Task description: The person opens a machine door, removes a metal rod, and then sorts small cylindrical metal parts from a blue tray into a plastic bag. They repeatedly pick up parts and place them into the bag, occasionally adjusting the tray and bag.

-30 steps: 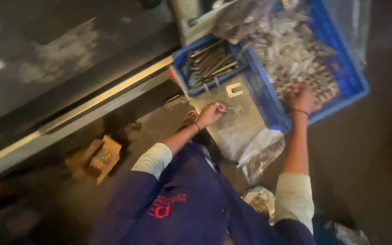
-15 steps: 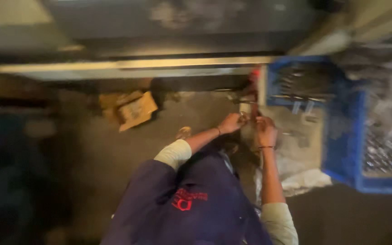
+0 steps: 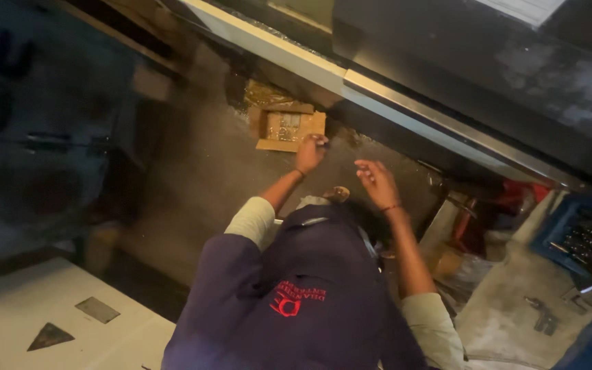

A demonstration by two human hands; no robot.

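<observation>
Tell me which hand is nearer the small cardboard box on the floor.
Left. The left hand reaches to the lower right corner of the cardboard box, at or almost touching its edge. The right hand hovers open, further to the right, clear of the box.

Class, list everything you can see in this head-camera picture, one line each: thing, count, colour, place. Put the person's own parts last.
cardboard box: one, brown, open, on the floor by the metal rail, just beyond the left hand.
metal rail: one, silver, running diagonally across the top.
floor: dark, dusty, under the hands.
blue crate: one, blue, right edge, holding dark metal rods.
white panel: one, white with grey shapes, lower left.
red object: one, red, left of the crate; kind unclear.
navy overall: one, navy with red print, bottom centre.
left hand: one, fingers closed on something small by the box.
right hand: one, open, empty, above the floor.
</observation>
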